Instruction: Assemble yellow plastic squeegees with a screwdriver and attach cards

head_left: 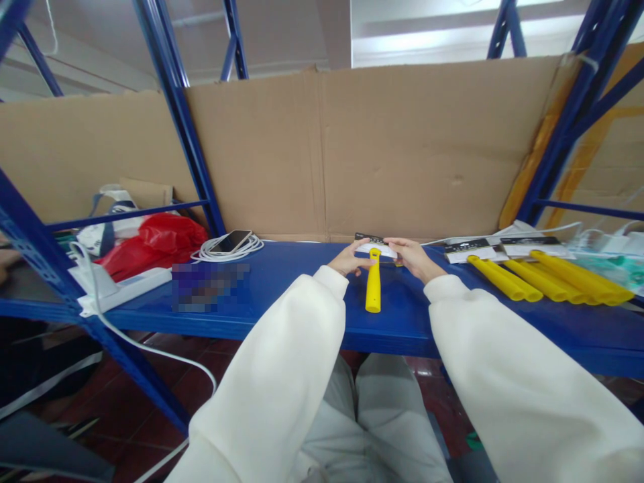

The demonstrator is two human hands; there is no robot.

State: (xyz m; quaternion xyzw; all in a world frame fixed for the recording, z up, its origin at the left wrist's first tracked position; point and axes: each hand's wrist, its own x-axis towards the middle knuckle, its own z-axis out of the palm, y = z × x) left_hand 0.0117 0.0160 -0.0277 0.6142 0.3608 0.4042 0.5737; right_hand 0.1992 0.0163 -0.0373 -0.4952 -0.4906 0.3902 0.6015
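Over the blue shelf top, both hands hold a tool with a yellow handle (373, 285), its handle pointing toward me. A black and white sleeve or card (378, 247) covers its head, so the tool's exact kind does not show. My left hand (348, 259) is closed on the left end of the card, thumb and fingers near the handle's neck. My right hand (413, 257) grips the right end, fingertips pressed to the card. To the right lie several similar yellow-handled tools (548, 278) in a row, with black and white cards at their heads.
On the left are a phone (232, 241) on a coiled white cable (204, 251), a white power strip (133, 287) and a red bag (161, 243). Cardboard (402, 154) walls the back. Blue posts (181, 127) frame the shelf. Clear plastic packaging (616, 258) lies far right.
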